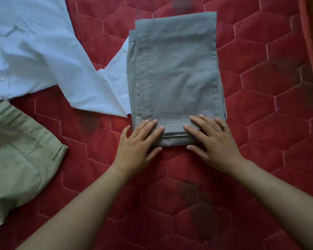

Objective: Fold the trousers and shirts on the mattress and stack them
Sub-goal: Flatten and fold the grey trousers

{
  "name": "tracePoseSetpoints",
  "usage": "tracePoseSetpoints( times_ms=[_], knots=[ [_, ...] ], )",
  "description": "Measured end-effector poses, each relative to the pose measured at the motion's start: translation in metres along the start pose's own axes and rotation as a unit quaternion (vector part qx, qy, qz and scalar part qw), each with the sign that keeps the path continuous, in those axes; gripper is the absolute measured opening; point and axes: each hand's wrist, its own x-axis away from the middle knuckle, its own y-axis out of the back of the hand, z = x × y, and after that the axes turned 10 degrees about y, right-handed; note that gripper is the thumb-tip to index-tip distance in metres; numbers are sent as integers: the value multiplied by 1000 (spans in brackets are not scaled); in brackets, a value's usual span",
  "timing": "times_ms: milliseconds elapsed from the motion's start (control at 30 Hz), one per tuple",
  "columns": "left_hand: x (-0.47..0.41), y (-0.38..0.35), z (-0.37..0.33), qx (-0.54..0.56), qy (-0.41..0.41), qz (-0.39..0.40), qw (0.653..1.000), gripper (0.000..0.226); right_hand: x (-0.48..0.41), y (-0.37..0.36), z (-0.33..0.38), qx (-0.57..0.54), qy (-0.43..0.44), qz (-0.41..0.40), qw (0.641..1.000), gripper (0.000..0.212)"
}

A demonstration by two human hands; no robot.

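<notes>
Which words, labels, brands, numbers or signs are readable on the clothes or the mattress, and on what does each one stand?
None: no text is readable.
The grey trousers, the white shirt, the beige trousers and the red mattress show no print, tag or number in this view.

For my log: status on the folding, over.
Left hand, right hand open, pressing near edge of grey trousers. Trousers folded flat on mattress. White shirt sleeve meets their left edge; green trousers lie apart, left.
</notes>
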Motion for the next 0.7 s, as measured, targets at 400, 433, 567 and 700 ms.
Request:
tracePoseSetpoints(
  times_ms=[400,433,567,700],
  knots=[
    [0,67,-26,114,33,-67,991,14,1,57,20,-106,-70,-75,989,23],
    [12,82,-30,118,21,-60,991,15,11,74,25,-121,-56,-52,990,22],
    [44,142,-50,137,-43,-32,989,28,44,152,39,-210,-50,37,976,21],
    [13,175,-45,152,9,-65,986,27,7,193,26,-97,-47,-85,991,21]
  ],
)
